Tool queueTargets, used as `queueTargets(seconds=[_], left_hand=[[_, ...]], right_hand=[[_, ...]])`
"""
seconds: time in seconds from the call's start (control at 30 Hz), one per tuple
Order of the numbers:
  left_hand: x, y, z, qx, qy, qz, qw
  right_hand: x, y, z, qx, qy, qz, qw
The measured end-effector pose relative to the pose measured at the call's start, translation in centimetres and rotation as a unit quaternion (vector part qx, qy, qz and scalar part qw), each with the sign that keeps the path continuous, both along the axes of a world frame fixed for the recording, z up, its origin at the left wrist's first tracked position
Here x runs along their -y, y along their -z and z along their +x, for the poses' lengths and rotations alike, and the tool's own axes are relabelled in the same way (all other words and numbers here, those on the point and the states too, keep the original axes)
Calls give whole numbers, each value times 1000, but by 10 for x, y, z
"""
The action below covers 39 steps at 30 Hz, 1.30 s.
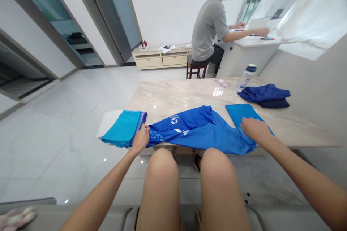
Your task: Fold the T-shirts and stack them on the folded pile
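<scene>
While the left hand (141, 138), beside teal cloth (123, 127), pinches a blue garment (208, 135), the right hand (254, 129) grips its opposite end.

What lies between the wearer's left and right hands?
In the head view, a blue printed garment lies on the table between left hand and right hand, with a flat blue piece behind its right end.

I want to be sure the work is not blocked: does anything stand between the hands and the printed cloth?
Nothing visible does: the left hand pinches the printed cloth at its left end, and the right hand holds its right end.
</scene>
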<state>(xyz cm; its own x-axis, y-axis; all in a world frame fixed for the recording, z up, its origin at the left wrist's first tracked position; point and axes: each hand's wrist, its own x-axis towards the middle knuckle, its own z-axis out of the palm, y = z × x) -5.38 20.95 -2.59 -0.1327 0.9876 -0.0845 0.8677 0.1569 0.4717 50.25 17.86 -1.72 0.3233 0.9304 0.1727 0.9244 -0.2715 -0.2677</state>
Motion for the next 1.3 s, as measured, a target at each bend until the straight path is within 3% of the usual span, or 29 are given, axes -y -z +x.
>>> queueTargets(seconds=[0.03,0.1,0.17,0.27,0.47,0.6,0.67,0.77,0.87,0.97,1.13,1.23,1.3], left_hand=[[5,1,0,-3,1,-1,1000],[8,-1,0,-1,4,2,1000],[7,-3,-3,3,11,2,1000],[2,3,-9,15,31,2,999],[3,40,-22,87,28,-70,993],[12,58,-27,92,18,-67,993],[15,61,-29,93,15,-61,994],[12,54,-32,81,6,-50,995],[7,31,-33,77,27,-41,996],[2,-11,-33,65,56,-12,996],[6,-121,-32,43,30,159,986],[25,-191,-32,50,4,243,969],[45,-229,-33,44,-12,286,957]], right_hand=[[-2,-7,-15,38,-52,-55,996],[-8,-17,-52,68,-163,-96,980],[-14,-18,-91,44,-290,-89,952],[-18,-2,-136,21,-375,-68,924],[-23,42,-171,27,-447,5,894],[-41,63,-182,26,-461,36,887],[-52,69,-185,-23,-431,60,900],[-70,63,-187,-130,-322,129,929],[-84,29,-185,-234,-195,202,931],[-90,-32,-178,-287,-135,254,914],[-78,-159,-152,-272,-125,341,891],[-56,-228,-137,-273,-131,389,870],[-36,-263,-132,-270,-148,418,855]])
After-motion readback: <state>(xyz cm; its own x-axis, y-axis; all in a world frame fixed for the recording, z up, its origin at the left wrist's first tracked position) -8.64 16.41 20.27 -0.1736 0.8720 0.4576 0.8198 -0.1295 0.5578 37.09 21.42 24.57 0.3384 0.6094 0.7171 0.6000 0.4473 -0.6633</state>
